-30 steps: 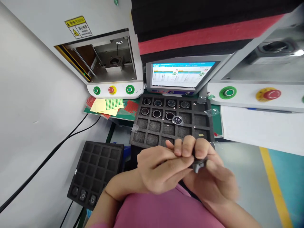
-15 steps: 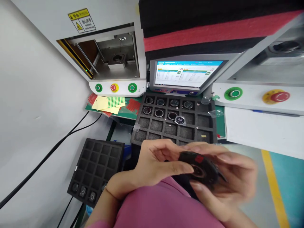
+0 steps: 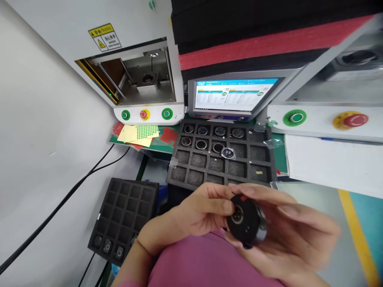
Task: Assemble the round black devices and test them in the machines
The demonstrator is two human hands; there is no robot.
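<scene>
Both hands hold a round black watch case [image 3: 247,224], its back with a ring and small metal contacts turned up towards me. My left hand [image 3: 203,209] pinches its left side, the thumb lying on the back beside the ring. Around the right side curl the fingers of my right hand [image 3: 296,227], slightly blurred. A red patch on the case's upper edge is partly covered by fingers. Beyond the hands lies a black foam tray [image 3: 217,164] with several round watch cases in its far rows. One lit watch [image 3: 228,153] leans across a pocket edge there.
A second foam tray [image 3: 127,203] sits lower left, with watch cases along its near row. Behind are a press machine [image 3: 155,109] with buttons, a monitor [image 3: 236,95] and another machine [image 3: 317,115] at right. Sticker sheets [image 3: 139,134] and white paper [image 3: 326,159] flank the tray.
The watch case has turned in my hands, so its back and contacts show more fully. My fingers now cover more of the red patch. The trays' contents look the same.
</scene>
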